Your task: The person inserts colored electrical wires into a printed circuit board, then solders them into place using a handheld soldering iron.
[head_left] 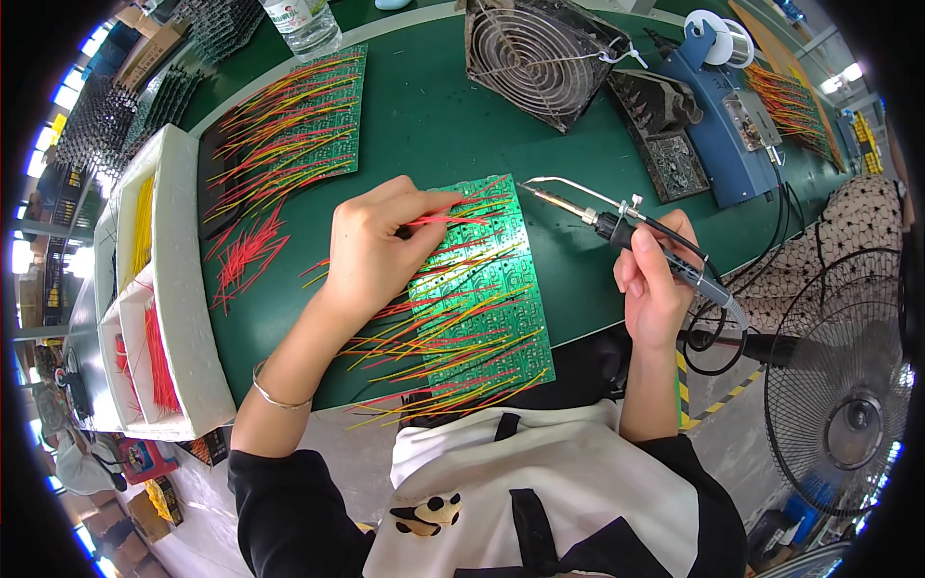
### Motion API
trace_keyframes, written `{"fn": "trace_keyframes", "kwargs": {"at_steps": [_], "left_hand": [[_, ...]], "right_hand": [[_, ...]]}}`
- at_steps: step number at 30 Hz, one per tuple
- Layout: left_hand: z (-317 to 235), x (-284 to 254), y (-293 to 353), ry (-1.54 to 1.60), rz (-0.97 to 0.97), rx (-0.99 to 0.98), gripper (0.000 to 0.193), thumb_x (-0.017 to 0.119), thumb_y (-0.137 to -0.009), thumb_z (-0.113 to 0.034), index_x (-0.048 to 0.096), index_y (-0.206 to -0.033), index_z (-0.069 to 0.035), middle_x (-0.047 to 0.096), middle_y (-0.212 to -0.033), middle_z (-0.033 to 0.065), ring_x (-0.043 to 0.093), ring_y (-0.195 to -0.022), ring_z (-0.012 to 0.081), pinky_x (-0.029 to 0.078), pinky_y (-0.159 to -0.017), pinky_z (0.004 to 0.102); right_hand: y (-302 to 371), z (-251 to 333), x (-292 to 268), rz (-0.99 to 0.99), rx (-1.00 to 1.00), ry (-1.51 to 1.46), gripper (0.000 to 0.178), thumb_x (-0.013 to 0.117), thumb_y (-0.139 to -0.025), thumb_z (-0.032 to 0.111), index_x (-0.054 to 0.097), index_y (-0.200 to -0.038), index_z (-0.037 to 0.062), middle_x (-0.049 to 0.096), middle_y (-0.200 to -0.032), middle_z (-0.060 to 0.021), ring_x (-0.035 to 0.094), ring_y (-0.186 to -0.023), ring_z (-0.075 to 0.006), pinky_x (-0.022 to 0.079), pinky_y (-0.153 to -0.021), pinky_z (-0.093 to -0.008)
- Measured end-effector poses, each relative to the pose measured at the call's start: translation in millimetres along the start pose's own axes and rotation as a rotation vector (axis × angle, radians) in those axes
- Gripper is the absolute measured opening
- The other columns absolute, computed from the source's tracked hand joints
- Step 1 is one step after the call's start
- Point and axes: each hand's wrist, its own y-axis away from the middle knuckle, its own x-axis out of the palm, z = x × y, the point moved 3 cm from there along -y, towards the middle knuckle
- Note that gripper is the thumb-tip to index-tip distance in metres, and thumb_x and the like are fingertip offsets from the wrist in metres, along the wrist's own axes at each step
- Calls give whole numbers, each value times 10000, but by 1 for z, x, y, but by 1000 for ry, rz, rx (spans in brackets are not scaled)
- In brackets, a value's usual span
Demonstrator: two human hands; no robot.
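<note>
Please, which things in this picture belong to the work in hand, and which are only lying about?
Belonging, it seems:
- red wires in the left hand
- soldering iron in the right hand
- green circuit board with wires
- blue unit carrying a wire spool
- white compartment box of wires

Probably just about:
- water bottle
- black fan on the right

Clear bottle [316, 40] at far left of desk [414, 116] bears printed green-and-white label [292, 13], lettering small.
</note>
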Motion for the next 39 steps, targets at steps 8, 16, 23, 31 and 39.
{"fn": "trace_keyframes", "kwargs": {"at_steps": [8, 16, 23, 31, 39], "left_hand": [[-9, -6, -2, -75, 59, 1, 192, 582, -740, 14, 645, -919, -18, 495, -628, 65, 475, -528, 130, 358, -474, 241], [-14, -28, -8, -368, 86, 96, 71, 526, -793, -4, 546, -861, 7, 514, -742, 133, 521, -626, 308, 418, -553, 349], [-6, -47, 9, -469, 52, 112, 81, 542, -807, -83, 563, -878, -51, 524, -760, 93, 548, -596, 303, 438, -503, 378], [-20, -60, 40, -458, -7, -190, 120, 527, -836, -118, 565, -926, -48, 547, -761, 105, 547, -602, 303, 428, -502, 359], [-50, -45, 72, -505, -197, -36, 163, 542, -785, -36, 587, -941, -48, 553, -696, 98, 528, -521, 256, 424, -463, 317]], "right_hand": [[-3, 2, -4, -38, -50, -45, 140, 557, -817, 76, 437, -753, 41, 447, -517, -28, 341, -395, -40, 299, -373, -187], [0, 4, -12, -86, -48, -153, 145, 549, -824, 83, 434, -745, 48, 435, -515, -22, 327, -397, -39, 292, -373, -199], [1, 6, -15, -132, -24, -209, 156, 542, -833, 104, 427, -742, 52, 413, -512, -11, 314, -401, -36, 279, -385, -195], [0, 5, -13, -130, -6, -198, 156, 543, -832, 101, 422, -743, 56, 409, -520, -7, 313, -404, -38, 276, -397, -191], [0, 5, -13, -123, -13, -219, 158, 544, -831, 92, 418, -743, 58, 406, -530, -5, 315, -408, -39, 276, -400, -193]]}}
